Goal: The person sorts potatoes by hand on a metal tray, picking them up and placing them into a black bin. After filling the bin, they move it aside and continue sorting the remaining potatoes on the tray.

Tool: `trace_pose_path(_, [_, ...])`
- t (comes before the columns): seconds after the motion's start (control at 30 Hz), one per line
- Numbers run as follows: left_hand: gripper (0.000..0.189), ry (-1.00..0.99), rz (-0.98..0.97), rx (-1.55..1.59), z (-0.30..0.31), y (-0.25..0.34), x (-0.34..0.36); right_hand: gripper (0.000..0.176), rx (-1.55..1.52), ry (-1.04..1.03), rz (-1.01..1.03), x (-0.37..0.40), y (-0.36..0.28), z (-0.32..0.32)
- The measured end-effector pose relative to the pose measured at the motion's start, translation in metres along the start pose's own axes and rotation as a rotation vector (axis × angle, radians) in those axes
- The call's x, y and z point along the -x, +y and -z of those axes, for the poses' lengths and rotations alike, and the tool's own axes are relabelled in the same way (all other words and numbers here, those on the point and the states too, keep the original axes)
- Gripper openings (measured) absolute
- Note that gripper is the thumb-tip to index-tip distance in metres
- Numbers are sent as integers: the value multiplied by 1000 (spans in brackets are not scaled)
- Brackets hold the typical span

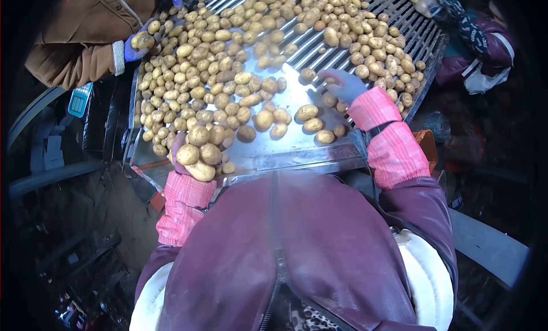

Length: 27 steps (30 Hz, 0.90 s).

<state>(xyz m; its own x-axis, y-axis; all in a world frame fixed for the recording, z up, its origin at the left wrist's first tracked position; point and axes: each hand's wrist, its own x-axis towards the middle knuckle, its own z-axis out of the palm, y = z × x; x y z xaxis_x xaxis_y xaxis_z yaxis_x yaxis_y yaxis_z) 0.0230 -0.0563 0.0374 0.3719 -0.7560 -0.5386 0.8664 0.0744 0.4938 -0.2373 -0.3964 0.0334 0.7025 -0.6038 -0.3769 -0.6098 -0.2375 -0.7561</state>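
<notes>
Gripping three potatoes [201, 171] in left hand [178, 159], lower left at table [285, 151] edge. Resting right hand [345, 85] open on loose ones, centre right, holding nothing. Barely started by the look: bulk heaped across upper frame, bare metal only bottom centre

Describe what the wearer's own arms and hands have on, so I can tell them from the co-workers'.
Pink ribbed fabric covers both forearms, the left oversleeve and the right oversleeve, over a shiny maroon jacket. A dark strap crosses the right one. The right hand wears a blue-purple glove. The left hand is mostly hidden by potatoes, so its covering is unclear.
</notes>
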Motion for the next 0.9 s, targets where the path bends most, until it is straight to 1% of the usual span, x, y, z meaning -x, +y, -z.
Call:
trace_pose_path(0.03, [72, 2, 18, 30, 4, 0, 1, 33, 446, 90, 191, 7, -5, 0])
trace_pose_path(0.1, [71, -13, 25, 62, 8, 2, 5, 35, 116, -17, 29, 26, -22, -18])
trace_pose_path(0.2, [68, -78, -7, 119, 12, 1, 12, 45, 249, -136, -99, 36, -41, -57])
trace_pose_path(0.27, [66, -132, -21, 216, 21, 1, 14, 49, 898, -45, 237, 27, -25, -75])
trace_pose_path(0.3, [67, -212, 13, 227, 22, 4, 18, 57, 919, -34, 222, 25, -28, -78])
trace_pose_path(0.4, [68, -142, 20, 200, 17, 6, 30, 62, 999, -164, 245, 20, -45, -63])
trace_pose_path(0.5, [62, -148, 22, 199, 24, 12, 34, 67, 1093, -296, 114, 16, -81, -67])
trace_pose_path(0.57, [59, -154, 21, 204, 20, 18, 39, 67, 437, -220, -165, 2, -49, -69])
trace_pose_path(0.6, [57, -154, 18, 208, 20, 21, 41, 64, 541, -185, -50, 9, -59, -74])
trace_pose_path(0.63, [54, -81, -1, 127, 23, 24, 40, 61, 655, -137, 64, 16, -68, -80])
trace_pose_path(0.67, [57, -67, -12, 117, 23, 27, 42, 58, 770, -75, 170, 23, -78, -85])
trace_pose_path(0.73, [63, -40, -27, 93, 22, 30, 45, 62, 784, -18, 306, 32, -87, -105])
trace_pose_path(0.77, [63, -87, 1, 157, 29, 30, 43, 59, 797, -72, 340, 37, -99, -115])
trace_pose_path(0.83, [64, -181, 54, 284, 44, 30, 34, 49, 834, -102, 524, 26, -94, -138])
trace_pose_path(0.87, [61, -156, 56, 270, 45, 30, 32, 44, 851, -119, 616, 20, -90, -149])
trace_pose_path(0.9, [58, -129, 59, 258, 42, 28, 31, 41, 914, -118, 604, 18, -91, -157])
